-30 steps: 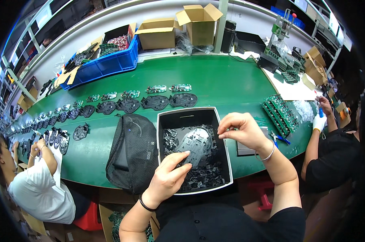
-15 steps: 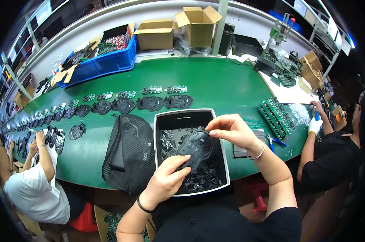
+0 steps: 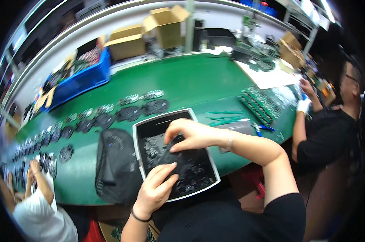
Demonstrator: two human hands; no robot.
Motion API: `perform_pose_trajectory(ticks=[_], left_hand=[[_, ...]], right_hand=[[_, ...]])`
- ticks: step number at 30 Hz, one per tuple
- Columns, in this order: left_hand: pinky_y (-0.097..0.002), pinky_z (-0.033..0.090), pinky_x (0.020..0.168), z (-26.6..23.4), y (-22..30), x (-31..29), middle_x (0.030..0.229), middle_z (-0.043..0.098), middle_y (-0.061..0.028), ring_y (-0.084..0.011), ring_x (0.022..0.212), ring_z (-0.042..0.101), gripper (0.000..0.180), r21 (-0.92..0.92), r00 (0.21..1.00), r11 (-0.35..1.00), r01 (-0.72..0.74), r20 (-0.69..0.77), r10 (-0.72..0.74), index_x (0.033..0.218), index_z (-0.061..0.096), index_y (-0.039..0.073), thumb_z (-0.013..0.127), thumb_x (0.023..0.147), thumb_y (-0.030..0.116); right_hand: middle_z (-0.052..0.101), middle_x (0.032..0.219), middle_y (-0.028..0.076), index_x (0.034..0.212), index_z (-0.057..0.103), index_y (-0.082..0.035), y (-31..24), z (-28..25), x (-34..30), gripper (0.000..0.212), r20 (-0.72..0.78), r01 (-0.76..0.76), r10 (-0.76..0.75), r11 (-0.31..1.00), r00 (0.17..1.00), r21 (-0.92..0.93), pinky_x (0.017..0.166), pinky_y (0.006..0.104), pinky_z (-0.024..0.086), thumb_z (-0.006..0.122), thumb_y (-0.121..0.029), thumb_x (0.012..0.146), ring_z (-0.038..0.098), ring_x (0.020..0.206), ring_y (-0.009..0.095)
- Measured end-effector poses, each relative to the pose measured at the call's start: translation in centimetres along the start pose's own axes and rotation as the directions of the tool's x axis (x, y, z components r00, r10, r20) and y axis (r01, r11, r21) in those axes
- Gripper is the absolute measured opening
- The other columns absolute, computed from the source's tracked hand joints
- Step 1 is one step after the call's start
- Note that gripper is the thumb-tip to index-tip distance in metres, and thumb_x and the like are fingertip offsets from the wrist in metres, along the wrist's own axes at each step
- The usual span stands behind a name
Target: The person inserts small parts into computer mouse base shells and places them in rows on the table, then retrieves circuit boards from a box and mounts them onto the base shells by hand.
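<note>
A black molded plastic shell (image 3: 184, 159) is between my hands, above an open black box with a white rim (image 3: 141, 161). Small black plastic pieces (image 3: 192, 177) lie loose inside the box. My left hand (image 3: 157, 186) pinches the lower end of the shell between thumb and fingers. Over the upper part of the shell, my right hand (image 3: 190, 136) is bent with thumb and fingertips closing on it. Motion blur and the dark box hide the exact contact.
A black mesh bag (image 3: 116, 169) lies left of the box. Rows of black shells (image 3: 128, 113) and circuit boards (image 3: 129, 100) cross the green table. Stacked boards (image 3: 257, 105) and blue-handled pliers (image 3: 265, 128) lie right. Co-workers sit on both sides.
My right hand has shifted from the shell's upper right rim to over its upper part. My left hand still pinches the lower end. The whole view has swung, moving the table leftward.
</note>
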State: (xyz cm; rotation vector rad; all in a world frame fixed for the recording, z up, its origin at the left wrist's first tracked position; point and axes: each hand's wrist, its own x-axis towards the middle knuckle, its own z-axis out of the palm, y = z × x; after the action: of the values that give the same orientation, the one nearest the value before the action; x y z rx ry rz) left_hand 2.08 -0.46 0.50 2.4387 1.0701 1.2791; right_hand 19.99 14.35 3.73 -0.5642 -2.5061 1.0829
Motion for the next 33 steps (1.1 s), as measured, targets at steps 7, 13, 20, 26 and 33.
perform_pose_trajectory(ticks=[7,13,20,26,33], left_hand=[[-0.0378,0.050,0.082,0.0,0.3,-0.8,0.107,0.061,-0.0167,-0.0327,0.096,0.060,0.027,0.033,1.000,0.999,0.022,0.003,-0.022,0.086,0.065,-0.001,0.063,0.060,-0.009],[-0.0383,0.050,0.082,0.6,-0.7,0.6,0.107,0.061,-0.0165,-0.0333,0.095,0.060,0.028,-0.079,0.999,0.997,-0.008,0.034,0.011,0.090,0.063,0.000,0.065,0.063,-0.008],[-0.0386,0.049,0.082,-0.8,-1.3,-0.5,0.110,0.060,-0.0173,-0.0326,0.098,0.060,0.021,-0.078,0.999,0.997,0.011,-0.032,-0.013,0.092,0.062,0.000,0.066,0.071,-0.003],[-0.0423,0.046,0.089,-0.5,-1.1,-1.8,0.126,0.050,-0.0197,-0.0367,0.108,0.052,0.029,-0.040,0.988,0.998,-0.040,-0.151,0.033,0.099,0.062,0.003,0.068,0.070,0.004],[-0.0410,0.049,0.082,-8.1,7.1,-5.3,0.107,0.051,-0.0136,-0.0324,0.099,0.051,0.032,0.335,0.661,0.942,0.004,-0.708,0.249,0.096,0.060,0.006,0.074,0.068,0.014]], right_hand=[[0.065,0.077,0.010,0.087,0.064,0.001,0.5,0.4,1.0,0.025,0.145,-0.110,0.078,0.969,0.986,0.223,0.069,0.0305,0.047,0.072,-0.016,0.070,0.060,0.075,0.017],[0.065,0.089,0.012,0.095,0.066,-0.001,1.4,-1.7,-0.3,0.028,0.144,-0.074,0.056,0.990,0.988,0.124,0.077,0.0334,0.048,0.072,-0.014,0.072,0.061,0.084,0.022],[0.047,0.120,0.016,0.125,0.047,-0.007,-2.8,-1.7,0.0,0.083,0.222,0.173,-0.112,0.945,0.969,-0.278,0.097,0.0423,0.033,0.082,-0.023,0.052,0.041,0.113,0.034],[0.046,0.110,0.014,0.113,0.052,-0.005,-5.5,-0.1,-0.7,0.072,0.145,0.057,-0.004,0.931,0.989,-0.361,0.095,0.0402,0.032,0.075,-0.016,0.046,0.042,0.108,0.034],[0.042,0.113,0.015,0.112,0.051,-0.001,-6.8,-1.5,-1.8,0.075,-0.097,-0.067,0.035,0.936,0.995,-0.344,0.097,0.0369,0.034,0.068,-0.010,0.040,0.041,0.108,0.033]])
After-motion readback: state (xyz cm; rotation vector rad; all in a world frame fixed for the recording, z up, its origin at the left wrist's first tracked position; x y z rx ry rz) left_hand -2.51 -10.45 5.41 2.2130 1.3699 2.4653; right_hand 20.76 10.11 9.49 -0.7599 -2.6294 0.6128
